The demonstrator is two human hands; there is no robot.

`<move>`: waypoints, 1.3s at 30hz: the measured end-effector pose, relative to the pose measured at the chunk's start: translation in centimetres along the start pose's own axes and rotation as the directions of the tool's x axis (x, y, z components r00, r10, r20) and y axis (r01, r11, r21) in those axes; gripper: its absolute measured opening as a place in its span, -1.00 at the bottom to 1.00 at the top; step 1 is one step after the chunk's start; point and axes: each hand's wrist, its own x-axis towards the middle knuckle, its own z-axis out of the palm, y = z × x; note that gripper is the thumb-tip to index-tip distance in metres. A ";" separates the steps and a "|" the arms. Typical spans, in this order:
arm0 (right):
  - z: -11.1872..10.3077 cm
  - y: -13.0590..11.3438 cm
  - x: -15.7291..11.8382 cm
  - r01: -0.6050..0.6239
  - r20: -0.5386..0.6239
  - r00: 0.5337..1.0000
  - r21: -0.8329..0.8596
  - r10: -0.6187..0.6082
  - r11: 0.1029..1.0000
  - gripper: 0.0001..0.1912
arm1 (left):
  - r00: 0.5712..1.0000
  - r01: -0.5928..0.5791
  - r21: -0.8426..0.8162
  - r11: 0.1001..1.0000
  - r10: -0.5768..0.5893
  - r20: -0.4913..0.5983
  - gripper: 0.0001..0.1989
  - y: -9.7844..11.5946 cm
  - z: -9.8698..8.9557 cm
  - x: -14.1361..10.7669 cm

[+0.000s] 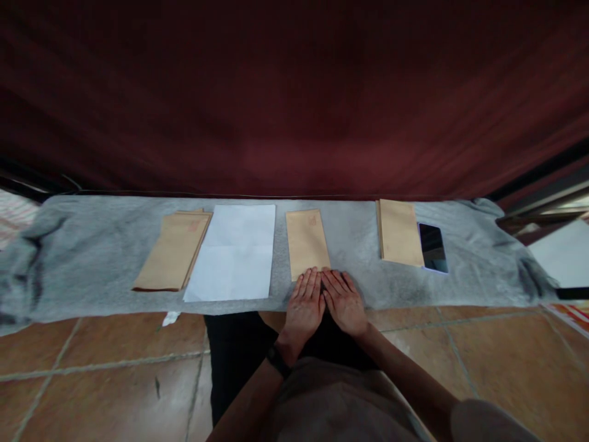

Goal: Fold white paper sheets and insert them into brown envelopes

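Observation:
A single brown envelope point(307, 240) lies flat on the grey cloth point(352, 236) in front of me. My left hand point(305, 302) rests palm down at its lower edge, fingers stretched out. Beside it my right hand point(344, 299) lies flat too, its fingertips by the envelope's lower right corner. White paper sheets point(235, 255) lie to the left of the envelope. Farther left is a stack of brown envelopes point(173, 250). On the right sits another stack of brown envelopes point(401, 233), touching a dark phone point(432, 247).
A dark red curtain point(294, 110) hangs behind the cloth-covered surface. Tiled floor point(115, 393) shows below, with a small white scrap point(170, 318) near the cloth's front edge. At the far right is a white object point(564, 255).

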 end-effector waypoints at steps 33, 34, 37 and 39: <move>0.0 -0.6 -0.2 -0.072 -0.034 0.997 0.012 0.072 0.997 -0.51 | 0.989 0.117 0.038 0.992 -0.112 -0.095 -0.38 -2.0 -0.5 -1.8; -0.1 -0.3 -0.3 -0.078 -0.036 0.996 0.005 0.078 0.997 -0.51 | 0.989 0.120 0.038 0.992 -0.116 -0.090 -0.38 -2.0 -0.5 -1.8; -0.2 0.1 -0.5 -0.090 -0.044 0.995 -0.010 0.089 0.996 -0.51 | 0.989 0.132 0.037 0.991 -0.129 -0.073 -0.40 -2.0 -0.6 -1.8; -0.2 0.2 -0.6 -0.095 -0.051 0.994 -0.014 0.094 0.995 -0.51 | 0.989 0.137 0.040 0.990 -0.134 -0.067 -0.40 -1.9 -0.6 -1.7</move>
